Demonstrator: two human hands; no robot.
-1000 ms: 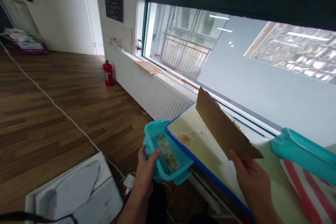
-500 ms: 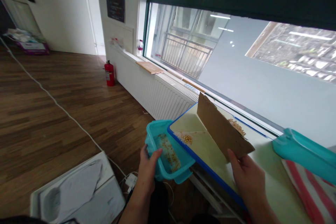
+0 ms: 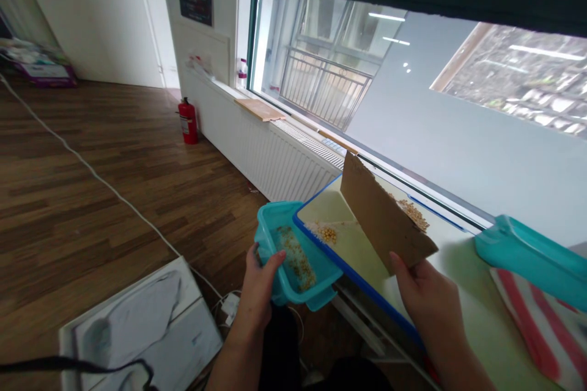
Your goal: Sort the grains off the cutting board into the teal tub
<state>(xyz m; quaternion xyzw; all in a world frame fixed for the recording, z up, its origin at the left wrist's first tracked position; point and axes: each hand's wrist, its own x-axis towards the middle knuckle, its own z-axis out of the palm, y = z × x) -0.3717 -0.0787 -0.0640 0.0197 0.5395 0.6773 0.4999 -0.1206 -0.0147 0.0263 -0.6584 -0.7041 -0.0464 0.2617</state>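
Note:
My left hand (image 3: 263, 278) grips the near left rim of a teal plastic bin (image 3: 328, 266), held just below the edge of a pale yellow table (image 3: 367, 269) with blue edging. Yellow kernels and bits (image 3: 297, 256) lie on the bin's floor. In my right hand (image 3: 424, 293) is a piece of brown cardboard (image 3: 378, 211), standing on edge on the tabletop. A small heap of yellow kernels (image 3: 327, 234) sits near the table's edge, left of the cardboard. Behind the cardboard, a paler pile of kernels (image 3: 414, 214) is partly hidden.
A second teal bin (image 3: 532, 256) and a red-and-white striped cloth (image 3: 541, 324) are on the table's right. Beyond stand a white radiator (image 3: 284, 162) and a window. On the wooden floor are a red fire extinguisher (image 3: 188, 121), a white cable (image 3: 110, 186) and a white box (image 3: 142, 324).
The view has shifted slightly. Both hands keep their hold, and the cardboard and bin stay in nearly the same place against the table. A black strap now shows at lower left.

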